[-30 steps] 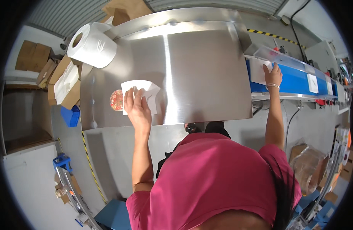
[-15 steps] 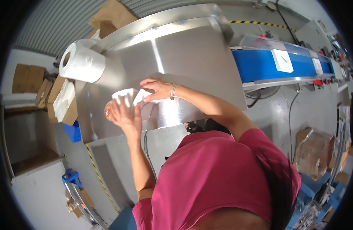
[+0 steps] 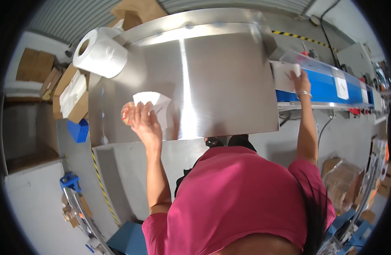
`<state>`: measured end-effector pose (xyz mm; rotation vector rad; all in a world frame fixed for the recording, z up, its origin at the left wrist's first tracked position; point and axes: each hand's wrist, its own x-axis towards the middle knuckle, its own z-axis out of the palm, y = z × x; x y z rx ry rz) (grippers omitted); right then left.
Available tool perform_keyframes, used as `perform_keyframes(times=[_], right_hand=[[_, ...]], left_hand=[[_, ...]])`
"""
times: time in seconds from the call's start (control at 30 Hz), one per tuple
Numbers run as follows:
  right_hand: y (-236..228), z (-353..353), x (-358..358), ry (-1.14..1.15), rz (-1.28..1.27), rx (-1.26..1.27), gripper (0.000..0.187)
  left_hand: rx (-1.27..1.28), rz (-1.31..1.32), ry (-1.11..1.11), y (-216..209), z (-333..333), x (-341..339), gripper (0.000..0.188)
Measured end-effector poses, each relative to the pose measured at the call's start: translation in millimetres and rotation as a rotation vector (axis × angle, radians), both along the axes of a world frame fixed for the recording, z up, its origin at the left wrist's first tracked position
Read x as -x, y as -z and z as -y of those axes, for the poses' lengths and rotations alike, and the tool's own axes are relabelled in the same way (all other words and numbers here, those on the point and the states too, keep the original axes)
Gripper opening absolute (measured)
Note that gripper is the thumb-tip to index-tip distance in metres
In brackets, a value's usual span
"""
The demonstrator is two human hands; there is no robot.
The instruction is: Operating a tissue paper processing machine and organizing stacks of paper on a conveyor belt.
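My left hand (image 3: 146, 126) is over the front left of the steel table, its curled fingers on a folded white paper-like piece (image 3: 162, 104). Beside those fingers lies a round red-and-white patterned thing (image 3: 127, 113), partly covered by the hand; its kind is unclear. My right hand (image 3: 302, 83), with bracelets at the wrist, reaches out to the right and grips the edge of a flat white packet (image 3: 284, 76). That packet lies at the near end of the blue conveyor belt (image 3: 321, 87), next to the table's right edge.
A big white roll (image 3: 104, 55) stands at the table's (image 3: 229, 80) far left corner. Left of it is an open cardboard box (image 3: 78, 100) with white sheets. More white packets (image 3: 341, 87) lie along the belt, behind which runs a clear guard (image 3: 308, 61).
My right hand has left the white pieces by my left hand and moved right to the belt, where it holds a flat packet. My left hand stays near the red thing, which shows more.
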<state>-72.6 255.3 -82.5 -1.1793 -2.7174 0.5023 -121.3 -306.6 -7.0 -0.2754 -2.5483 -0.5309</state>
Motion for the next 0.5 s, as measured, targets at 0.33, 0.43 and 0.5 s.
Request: perform_keyframes(times=[0.33,0.43,0.5], right_hand=[[-35.0,277.6,81.6,-1.123,-0.31,0.683,0.05],[-54.2,341.5,100.1,-1.253,-0.221,0.928,0.05],[-24.8,357.4,120.4,-1.33,-0.283,0.825,0.05]], left_hand=[[-0.004,0.106,-0.021,-8.0,-8.3,-5.8,0.023],[0.027,0.145,0.018,-7.0,-8.7,-5.2,0.021],[0.081,0.159,0.047,-11.9,-15.9,-4.3,0.026]])
